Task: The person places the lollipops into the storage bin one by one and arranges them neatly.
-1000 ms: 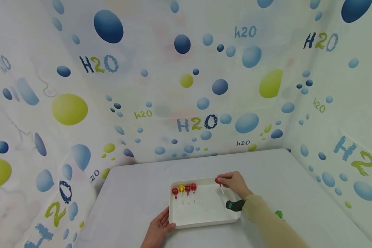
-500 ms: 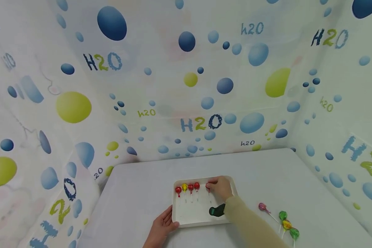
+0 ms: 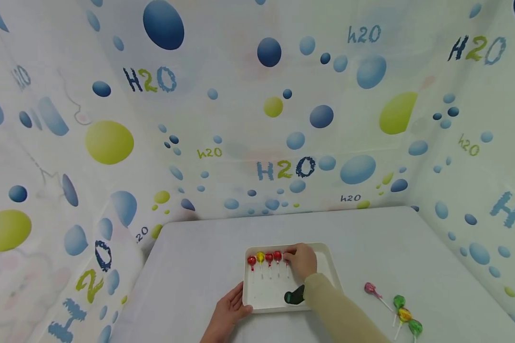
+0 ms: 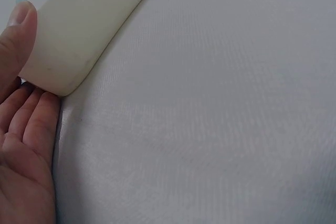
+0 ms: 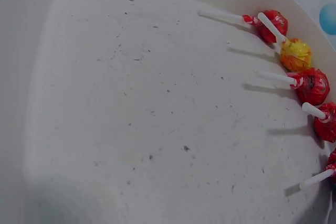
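Note:
In the head view my left hand [image 3: 226, 310] holds the white tray [image 3: 266, 296] at its front left corner; the left wrist view shows the thumb and fingers on either side of that corner. My right hand [image 3: 303, 262] pinches a red lollipop [image 3: 286, 257] by its head, near the tray's back wall. To its left a row stands against that wall: a red lollipop [image 3: 251, 261], a yellow lollipop [image 3: 261, 257] and two more red ones, sticks toward the front. The right wrist view shows these lollipops [image 5: 313, 86], while the right hand lies outside it.
On the white tabletop [image 3: 197, 267] right of the tray lie a pink-purple lollipop [image 3: 370, 288], a green lollipop [image 3: 399, 301], a yellow one [image 3: 405, 315] and another green one [image 3: 415, 327]. A patterned curtain [image 3: 240, 119] surrounds the table's back and sides.
My right hand has carried the red lollipop leftward from the tray's back right corner to beside the row. The left hand keeps its hold. The head view has shifted, showing more lollipops on the right.

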The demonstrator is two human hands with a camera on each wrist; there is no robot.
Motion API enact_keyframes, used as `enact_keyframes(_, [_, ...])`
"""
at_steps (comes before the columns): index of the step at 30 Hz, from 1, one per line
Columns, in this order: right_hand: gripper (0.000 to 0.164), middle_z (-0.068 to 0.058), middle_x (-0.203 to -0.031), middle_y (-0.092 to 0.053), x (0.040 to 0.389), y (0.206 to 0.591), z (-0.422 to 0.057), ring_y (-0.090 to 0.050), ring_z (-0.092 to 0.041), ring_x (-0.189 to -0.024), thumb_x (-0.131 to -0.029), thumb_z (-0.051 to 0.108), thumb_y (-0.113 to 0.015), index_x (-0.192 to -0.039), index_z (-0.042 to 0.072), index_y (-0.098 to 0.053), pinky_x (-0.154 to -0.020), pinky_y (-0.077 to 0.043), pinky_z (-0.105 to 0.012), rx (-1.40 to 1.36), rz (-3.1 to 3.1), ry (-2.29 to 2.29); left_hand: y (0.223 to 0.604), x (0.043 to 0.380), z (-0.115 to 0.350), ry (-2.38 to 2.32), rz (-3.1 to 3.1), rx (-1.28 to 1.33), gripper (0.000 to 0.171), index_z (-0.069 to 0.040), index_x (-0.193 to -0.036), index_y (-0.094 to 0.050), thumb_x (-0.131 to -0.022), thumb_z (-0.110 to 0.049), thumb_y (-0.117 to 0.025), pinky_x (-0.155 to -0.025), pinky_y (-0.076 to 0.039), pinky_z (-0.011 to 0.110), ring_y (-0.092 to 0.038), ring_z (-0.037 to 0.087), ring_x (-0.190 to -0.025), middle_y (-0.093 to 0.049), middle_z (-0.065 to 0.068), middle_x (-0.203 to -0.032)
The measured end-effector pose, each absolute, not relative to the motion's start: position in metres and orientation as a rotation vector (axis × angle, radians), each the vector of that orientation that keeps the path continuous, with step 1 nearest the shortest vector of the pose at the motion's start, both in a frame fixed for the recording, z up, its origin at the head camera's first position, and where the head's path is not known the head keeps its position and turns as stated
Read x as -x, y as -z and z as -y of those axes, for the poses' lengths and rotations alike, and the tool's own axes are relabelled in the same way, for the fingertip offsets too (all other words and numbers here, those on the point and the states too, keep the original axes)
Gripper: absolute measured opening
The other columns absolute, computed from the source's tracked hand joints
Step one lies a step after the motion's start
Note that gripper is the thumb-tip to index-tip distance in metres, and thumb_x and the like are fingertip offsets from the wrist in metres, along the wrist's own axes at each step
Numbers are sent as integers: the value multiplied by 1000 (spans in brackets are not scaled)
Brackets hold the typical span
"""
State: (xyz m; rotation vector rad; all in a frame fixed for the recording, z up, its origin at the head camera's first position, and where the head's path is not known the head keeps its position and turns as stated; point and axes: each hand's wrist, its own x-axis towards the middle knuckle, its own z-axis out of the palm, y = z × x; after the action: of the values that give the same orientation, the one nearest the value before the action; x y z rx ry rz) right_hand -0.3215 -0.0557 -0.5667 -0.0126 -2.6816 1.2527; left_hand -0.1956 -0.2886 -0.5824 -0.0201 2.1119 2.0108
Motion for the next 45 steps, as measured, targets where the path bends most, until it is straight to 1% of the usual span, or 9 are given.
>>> enact_keyframes(7, [8, -1, -92, -78, 319, 565, 52, -69, -19, -89, -89, 18, -80, -94, 12, -82, -88, -62, -43, -15, 2681, -1242, 580, 196, 287, -2002, -2116, 49, 91, 13, -157, -23, -90, -17, -79, -109, -52, 26, -29, 46, -150, -27, 35, -160])
enact_keyframes(13, [15, -7, -96, -78, 315, 562, 49, -70, -24, -93, -88, 14, -80, -101, 6, -81, -90, -62, -47, -10, 2676, -1236, 581, 196, 287, -1990, -2137, 60, 91, 13, -156, -24, -90, -17, -79, -109, -52, 25, -30, 47, -149, -28, 35, -159])
enact_keyframes(16, [18, -9, -100, -78, 314, 563, 50, -70, -25, -95, -89, 12, -79, -106, 4, -80, -92, -62, -47, 14, 2684, -1236, 582, 196, 286, -1986, -2139, 63, 91, 13, -156, -24, -90, -16, -79, -109, -52, 26, -30, 46, -149, -28, 34, -160])
enact_keyframes(25, [16, -8, -99, -79, 312, 564, 52, -72, -25, -93, -89, 7, -78, -105, 3, -81, -89, -63, -46, -5, 2664, -1246, 584, 197, 286, -2003, -2111, 70, 90, 15, -155, -23, -90, -13, -79, -110, -51, 26, -29, 47, -149, -26, 36, -159])
enact_keyframes(31, [16, -8, -98, -79, 315, 566, 53, -72, -24, -91, -89, 8, -78, -104, 3, -81, -86, -64, -44, -17, 2661, -1219, 583, 198, 287, -1996, -2118, 67, 91, 14, -156, -23, -90, -14, -79, -110, -51, 27, -28, 47, -150, -26, 35, -160])
enact_keyframes(37, [16, -9, -98, -78, 315, 564, 48, -72, -25, -92, -90, 8, -77, -104, 2, -80, -86, -64, -45, -24, 2649, -1255, 584, 199, 287, -1994, -2125, 51, 90, 14, -156, -23, -91, -15, -78, -110, -51, 27, -29, 47, -149, -26, 35, -160])
enact_keyframes(39, [16, -11, -98, -78, 315, 562, 45, -72, -26, -92, -89, 7, -78, -103, 1, -80, -84, -64, -45, -53, 2646, -1247, 584, 198, 287, -1996, -2126, 50, 90, 14, -156, -23, -90, -14, -78, -110, -51, 27, -28, 48, -150, -26, 36, -160])
enact_keyframes(43, [16, -13, -101, -78, 317, 556, 33, -73, -29, -97, -90, 6, -76, -105, 1, -79, -86, -64, -45, -88, 2660, -1280, 585, 198, 287, -1986, -2147, 45, 90, 15, -155, -23, -91, -15, -78, -110, -51, 26, -28, 48, -149, -26, 37, -159])
enact_keyframes(45, [16, -12, -106, -78, 319, 551, 25, -72, -30, -102, -92, 7, -75, -107, 3, -79, -91, -63, -46, -92, 2677, -1326, 584, 197, 287, -1982, -2156, 44, 90, 15, -155, -23, -91, -15, -79, -110, -51, 26, -28, 49, -149, -26, 37, -159])
